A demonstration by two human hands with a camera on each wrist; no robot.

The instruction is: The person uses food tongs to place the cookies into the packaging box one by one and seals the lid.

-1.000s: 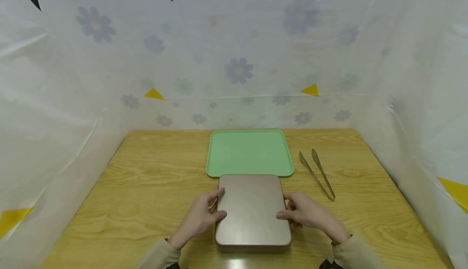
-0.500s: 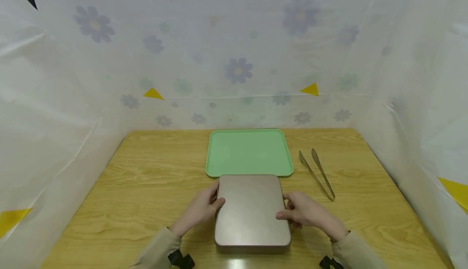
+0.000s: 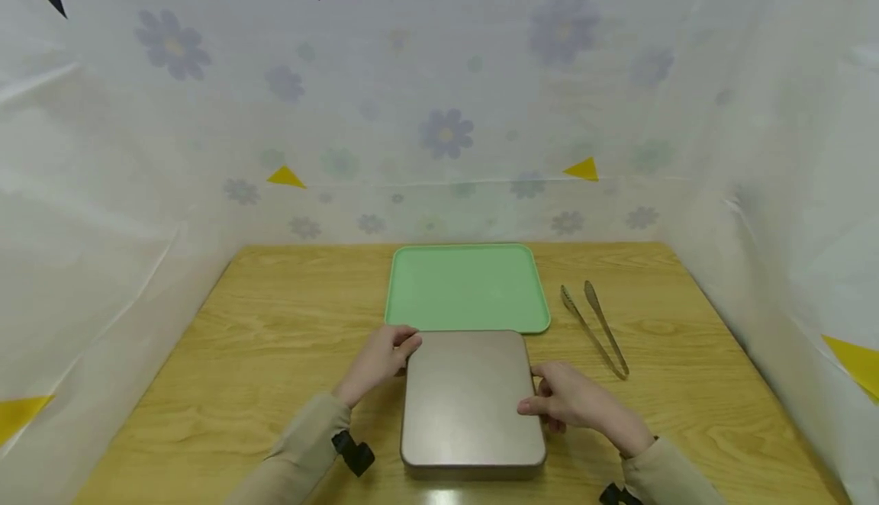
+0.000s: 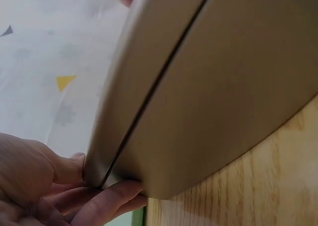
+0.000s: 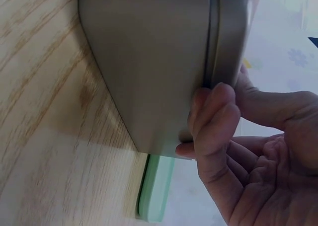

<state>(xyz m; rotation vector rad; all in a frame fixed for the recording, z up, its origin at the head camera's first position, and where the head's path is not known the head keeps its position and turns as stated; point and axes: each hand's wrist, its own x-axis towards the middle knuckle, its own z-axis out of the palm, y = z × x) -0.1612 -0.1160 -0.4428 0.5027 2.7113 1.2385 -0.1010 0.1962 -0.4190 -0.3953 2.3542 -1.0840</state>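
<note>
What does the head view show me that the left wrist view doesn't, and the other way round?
Only the head view shows the green tray, the tongs, the right hand at the tin's right edge, and the whole table. Only the left wrist view shows the seam between lid and base on the tin's side, with the left hand's fingers at its corner. Both show the metal tin on the wood, and the left hand touching it.

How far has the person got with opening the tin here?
Done: the tin sits on the table before the green tray. In hand: left hand at its far left corner, right hand on the right edge, fingertips at the lid seam. Left: lid remains seated; tongs untouched.
</note>
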